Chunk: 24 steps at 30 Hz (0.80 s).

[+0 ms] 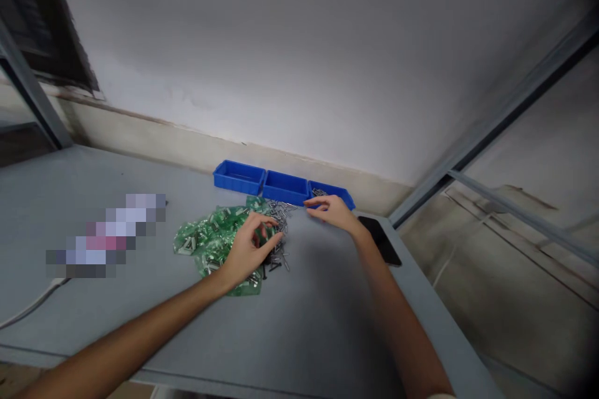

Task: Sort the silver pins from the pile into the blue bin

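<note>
Loose metal screws [279, 218] lie in a pile on the grey table [322, 299], beside green plastic bags [213, 237] of small metal parts. Over the right edge of the bags and the pile is my left hand [250, 246], its thumb and fingers curved and apart, with nothing visible between them. My right hand [331, 211] is just in front of the right blue bin [344, 195], fingers pointing left toward the pile. Its thumb and index finger are close together; whether a small part is between them is too small to tell. Some metal parts lie in that bin.
Two more blue bins, the left one [238, 184] and the middle one [285, 191], stand by the wall. A dark flat device [381, 240] lies near the right table edge. At left are a blurred-out object [110, 234] and a white cable [35, 304].
</note>
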Tool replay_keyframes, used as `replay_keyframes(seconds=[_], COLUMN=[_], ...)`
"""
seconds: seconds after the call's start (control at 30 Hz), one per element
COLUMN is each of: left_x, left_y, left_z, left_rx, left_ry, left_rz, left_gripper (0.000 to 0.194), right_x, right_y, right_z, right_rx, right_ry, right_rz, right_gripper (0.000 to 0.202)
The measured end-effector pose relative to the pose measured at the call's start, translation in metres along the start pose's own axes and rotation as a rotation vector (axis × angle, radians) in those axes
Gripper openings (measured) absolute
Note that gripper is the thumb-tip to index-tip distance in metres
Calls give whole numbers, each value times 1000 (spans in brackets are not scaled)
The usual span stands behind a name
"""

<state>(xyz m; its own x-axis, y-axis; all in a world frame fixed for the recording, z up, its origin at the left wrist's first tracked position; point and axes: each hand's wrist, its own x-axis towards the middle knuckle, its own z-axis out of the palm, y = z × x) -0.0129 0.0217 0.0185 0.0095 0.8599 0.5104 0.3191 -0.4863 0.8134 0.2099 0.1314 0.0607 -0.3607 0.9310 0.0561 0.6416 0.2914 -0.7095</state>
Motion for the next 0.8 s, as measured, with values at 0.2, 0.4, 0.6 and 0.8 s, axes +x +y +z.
replay_keyframes(seconds=[0.2,0.4,0.6,0.8], left_x=[-5,-8,-13,-26], left_y=[1,1,8,15], left_z=[4,5,-1,6], left_rx=[7,56,281,433], left_ry=[-32,-91,-295,-383], left_rz=[55,120,398,658], left_gripper=[7,7,14,16], right_x=[5,11,13,13], right_y=[8,24,30,25], right_z=[42,54,55,55], right_rx=[-216,-320,-336,-387], right_ry=[17,78,60,130], right_rz=[-186,-234,-272,-173], right_gripper=[36,34,29,23])
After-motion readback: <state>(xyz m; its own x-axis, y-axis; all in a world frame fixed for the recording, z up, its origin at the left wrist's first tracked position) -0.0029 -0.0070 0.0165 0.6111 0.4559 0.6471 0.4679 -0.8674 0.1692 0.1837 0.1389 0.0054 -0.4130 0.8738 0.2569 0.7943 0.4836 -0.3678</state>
